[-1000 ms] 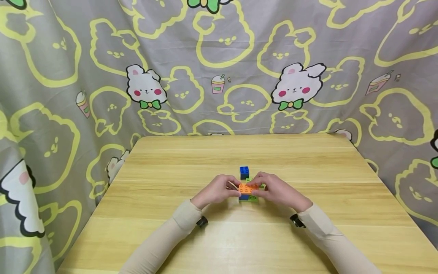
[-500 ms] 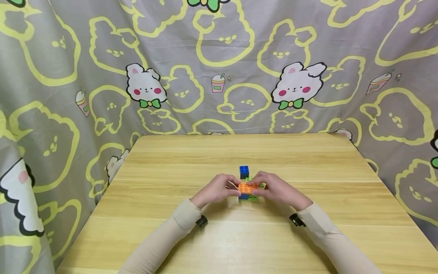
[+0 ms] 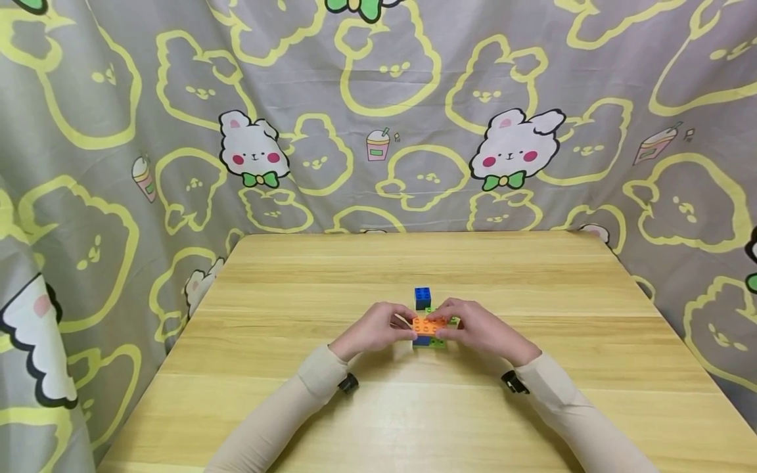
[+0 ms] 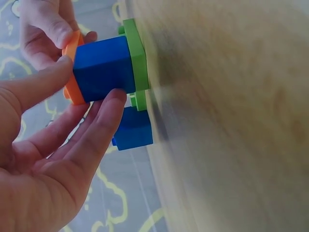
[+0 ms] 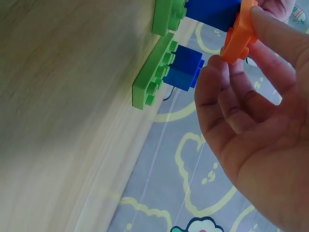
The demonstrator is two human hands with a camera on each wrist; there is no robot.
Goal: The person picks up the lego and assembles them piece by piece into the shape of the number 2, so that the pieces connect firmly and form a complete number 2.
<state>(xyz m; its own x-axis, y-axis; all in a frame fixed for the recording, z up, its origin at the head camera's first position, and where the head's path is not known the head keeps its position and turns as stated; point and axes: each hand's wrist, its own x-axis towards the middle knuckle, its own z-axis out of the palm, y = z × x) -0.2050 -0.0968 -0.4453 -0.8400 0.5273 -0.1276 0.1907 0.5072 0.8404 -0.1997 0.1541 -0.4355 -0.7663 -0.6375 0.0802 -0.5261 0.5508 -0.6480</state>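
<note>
Left hand [image 3: 375, 328] and right hand [image 3: 480, 330] both pinch the orange plate [image 3: 428, 324] — atop a blue brick [image 4: 104, 67] on green plates [image 5: 155, 72], table [image 3: 532, 276] centre. Second blue brick [image 3: 422, 297] at 12 o'clock — just beyond.

change: none visible | left hand [image 3: 374, 330] and right hand [image 3: 481, 330] unmoved on orange plate [image 3: 428, 325]

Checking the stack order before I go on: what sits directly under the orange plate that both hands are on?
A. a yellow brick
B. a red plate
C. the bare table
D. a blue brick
D: in the left wrist view the orange plate lies on a blue brick, which stands on a green plate on the table, with the left hand and right hand pinching the plate.
</note>
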